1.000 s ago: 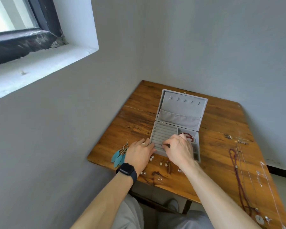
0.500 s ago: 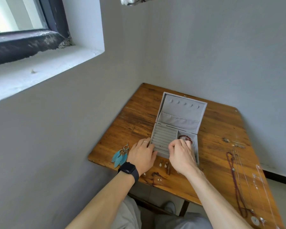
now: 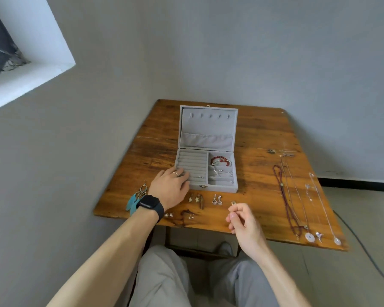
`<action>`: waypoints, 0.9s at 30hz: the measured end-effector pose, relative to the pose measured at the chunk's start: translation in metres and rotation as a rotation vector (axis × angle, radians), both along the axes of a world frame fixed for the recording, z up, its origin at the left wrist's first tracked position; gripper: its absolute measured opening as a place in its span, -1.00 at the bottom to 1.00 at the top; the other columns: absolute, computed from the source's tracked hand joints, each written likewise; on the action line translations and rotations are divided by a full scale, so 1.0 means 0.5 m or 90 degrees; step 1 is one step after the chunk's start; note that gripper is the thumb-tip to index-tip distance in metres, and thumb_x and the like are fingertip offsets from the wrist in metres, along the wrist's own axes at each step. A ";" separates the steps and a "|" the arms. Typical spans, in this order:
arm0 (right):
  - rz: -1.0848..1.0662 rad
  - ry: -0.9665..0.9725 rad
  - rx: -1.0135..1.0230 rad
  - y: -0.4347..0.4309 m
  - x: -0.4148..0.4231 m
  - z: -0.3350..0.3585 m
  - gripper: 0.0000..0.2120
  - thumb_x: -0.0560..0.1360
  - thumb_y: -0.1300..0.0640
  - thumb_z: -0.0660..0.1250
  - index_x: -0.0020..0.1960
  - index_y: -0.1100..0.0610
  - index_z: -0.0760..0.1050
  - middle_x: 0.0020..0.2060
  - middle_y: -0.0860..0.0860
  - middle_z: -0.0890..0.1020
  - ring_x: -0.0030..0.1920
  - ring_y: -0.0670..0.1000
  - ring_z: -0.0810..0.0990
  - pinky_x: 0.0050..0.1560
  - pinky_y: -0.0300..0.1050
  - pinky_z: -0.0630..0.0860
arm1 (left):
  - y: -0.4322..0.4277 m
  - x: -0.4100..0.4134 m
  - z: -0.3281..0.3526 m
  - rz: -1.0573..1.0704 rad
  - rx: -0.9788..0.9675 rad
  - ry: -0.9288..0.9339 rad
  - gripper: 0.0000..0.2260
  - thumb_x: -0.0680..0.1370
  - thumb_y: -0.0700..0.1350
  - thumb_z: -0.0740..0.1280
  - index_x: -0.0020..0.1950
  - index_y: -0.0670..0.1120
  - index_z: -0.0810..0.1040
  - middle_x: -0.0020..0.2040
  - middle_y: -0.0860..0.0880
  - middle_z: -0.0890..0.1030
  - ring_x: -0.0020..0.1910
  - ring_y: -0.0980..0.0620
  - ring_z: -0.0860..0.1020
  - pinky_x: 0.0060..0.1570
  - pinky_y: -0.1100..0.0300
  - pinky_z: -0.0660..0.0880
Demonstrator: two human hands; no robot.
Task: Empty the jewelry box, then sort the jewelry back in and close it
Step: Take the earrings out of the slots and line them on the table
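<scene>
Back from the ring rolls where it worked a second ago, the right hand now hovers over the near edge of the table, well clear of the jewelry box. Its fingers are loosely curled, thumb close to forefinger; whether they pinch something tiny cannot be told. The left hand rests on the box's front left corner, fingers relaxed and laid flat over the nearest rolls, steadying it rather than gripping. The box stands open in the middle of the table, lid upright. A red bead bracelet lies in the back right compartment, some silver pieces in the one before it, and a pair of studs sits in the rolls. By this, the sorting-back step looks under way and far from done: drop earrings, oval earrings, small studs and feather earrings lie along the front edge, and the necklaces are stretched out to the right. A small piece lies just beyond the right fingertips and is the likely next pick; it calls for a fine pinch, then a careful seat in the rolls or a compartment while the left hand keeps the box from sliding.
</scene>
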State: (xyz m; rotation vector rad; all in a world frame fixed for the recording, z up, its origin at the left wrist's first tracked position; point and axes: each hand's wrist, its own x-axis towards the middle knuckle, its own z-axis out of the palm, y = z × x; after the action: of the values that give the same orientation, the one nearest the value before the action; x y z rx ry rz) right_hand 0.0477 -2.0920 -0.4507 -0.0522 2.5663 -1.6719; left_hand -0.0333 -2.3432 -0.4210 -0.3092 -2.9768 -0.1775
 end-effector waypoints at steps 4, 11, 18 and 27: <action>0.015 -0.004 0.016 -0.010 -0.001 -0.007 -0.83 0.66 0.14 0.23 0.10 -0.16 0.42 -0.14 -0.10 0.65 -0.14 -0.21 0.61 -0.15 -0.35 0.53 | -0.003 -0.008 0.016 -0.001 0.011 0.012 -0.67 0.66 0.06 0.16 0.32 0.03 0.59 0.34 -0.01 0.57 0.35 -0.06 0.48 0.30 -0.03 0.43; 0.022 0.003 0.018 0.001 -0.006 -0.012 -0.79 0.65 0.12 0.24 0.02 -0.20 0.48 -0.14 -0.15 0.65 -0.11 -0.21 0.62 -0.13 -0.31 0.56 | 0.044 -0.055 0.080 0.078 -0.106 -0.053 -0.84 0.59 -0.03 0.32 0.01 0.02 0.70 -0.10 -0.02 0.69 -0.14 -0.08 0.65 -0.26 0.15 0.54; 0.024 0.017 0.028 -0.004 -0.009 -0.020 -0.82 0.64 0.10 0.25 0.01 -0.19 0.51 -0.14 -0.30 0.63 -0.10 -0.25 0.61 -0.18 -0.37 0.52 | 0.058 -0.069 0.087 0.099 -0.124 -0.075 -0.89 0.57 -0.05 0.37 -0.01 -0.02 0.69 -0.04 -0.04 0.68 -0.07 -0.10 0.64 -0.16 0.10 0.57; 0.034 0.087 0.052 -0.005 -0.002 -0.025 -0.83 0.58 0.08 0.37 0.06 -0.20 0.49 -0.10 -0.28 0.65 -0.03 -0.32 0.59 -0.12 -0.48 0.50 | 0.085 0.071 0.062 0.074 0.250 0.042 -0.93 0.58 0.00 0.35 0.01 0.05 0.60 -0.02 0.12 0.51 -0.04 0.14 0.48 -0.20 0.28 0.42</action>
State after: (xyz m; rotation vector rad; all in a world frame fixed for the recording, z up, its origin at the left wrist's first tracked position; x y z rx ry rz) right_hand 0.0468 -2.0944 -0.4630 -0.2359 2.7022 -1.5955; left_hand 0.0022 -2.3004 -0.3902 -0.0907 -2.7993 -0.7092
